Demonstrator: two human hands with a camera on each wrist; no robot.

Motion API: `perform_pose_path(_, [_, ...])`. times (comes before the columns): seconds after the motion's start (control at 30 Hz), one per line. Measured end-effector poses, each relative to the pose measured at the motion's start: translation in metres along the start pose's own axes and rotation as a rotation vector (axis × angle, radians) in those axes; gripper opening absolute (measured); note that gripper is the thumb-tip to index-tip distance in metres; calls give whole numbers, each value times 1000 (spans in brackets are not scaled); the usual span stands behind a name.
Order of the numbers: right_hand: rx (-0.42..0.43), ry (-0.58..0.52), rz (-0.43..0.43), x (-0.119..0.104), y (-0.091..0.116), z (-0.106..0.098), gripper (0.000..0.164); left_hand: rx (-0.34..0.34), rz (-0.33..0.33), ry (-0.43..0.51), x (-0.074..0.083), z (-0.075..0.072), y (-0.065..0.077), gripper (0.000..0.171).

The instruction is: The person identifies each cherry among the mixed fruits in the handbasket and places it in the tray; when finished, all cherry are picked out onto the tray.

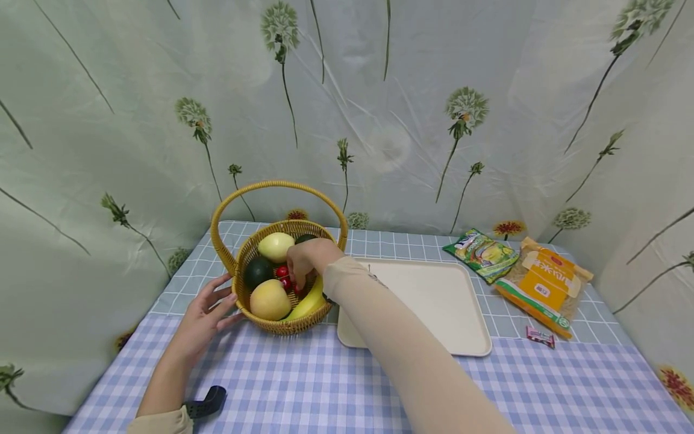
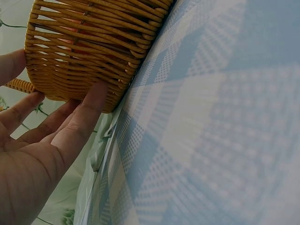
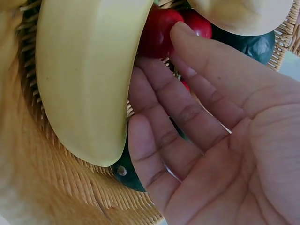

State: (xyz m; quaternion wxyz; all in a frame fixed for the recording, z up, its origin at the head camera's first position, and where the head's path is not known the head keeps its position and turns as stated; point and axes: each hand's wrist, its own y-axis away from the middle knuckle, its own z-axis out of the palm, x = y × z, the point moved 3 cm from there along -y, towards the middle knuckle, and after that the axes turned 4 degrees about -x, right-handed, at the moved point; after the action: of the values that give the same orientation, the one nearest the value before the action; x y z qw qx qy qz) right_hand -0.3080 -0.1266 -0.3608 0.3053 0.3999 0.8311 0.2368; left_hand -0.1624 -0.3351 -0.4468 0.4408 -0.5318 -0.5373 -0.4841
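A yellow wicker basket (image 1: 287, 327) with a tall handle stands on the table. My left hand (image 1: 202, 313) touches its left side from outside, fingers extended; the left wrist view shows the fingertips against the weave (image 2: 89, 51). My right hand (image 1: 306, 260) reaches down inside, its thumb and fingertips around a shiny red cherry (image 3: 159, 33). Another cherry (image 3: 199, 22) sits beside it. Along the hand lies a yellow banana (image 3: 86, 79). The basket also holds a pale yellow fruit (image 1: 276, 247), a dark green round fruit (image 1: 258, 273) and a peach-coloured round fruit (image 1: 270, 300).
A cream tray (image 1: 434, 301) lies right of the basket, partly under my right forearm. Farther right are a green snack bag (image 1: 482, 254), an orange-labelled bag (image 1: 544, 283) and a small pink packet (image 1: 540, 336). A floral curtain (image 1: 390, 120) hangs behind the checkered tablecloth (image 1: 303, 380).
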Motion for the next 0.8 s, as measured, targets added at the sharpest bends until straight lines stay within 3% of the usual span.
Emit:
perform_pose_path(0.3, [-28, 32, 1, 0, -2, 0, 17, 3, -13, -10, 1, 1, 1, 68])
perform_pose_path(0.53, [-46, -35, -12, 0, -2, 3, 9, 3, -14, -13, 2, 0, 1, 68])
perform_pose_path(0.8, [-69, -73, -21, 1, 2, 4, 18, -3, -8, -15, 1, 0, 1, 68])
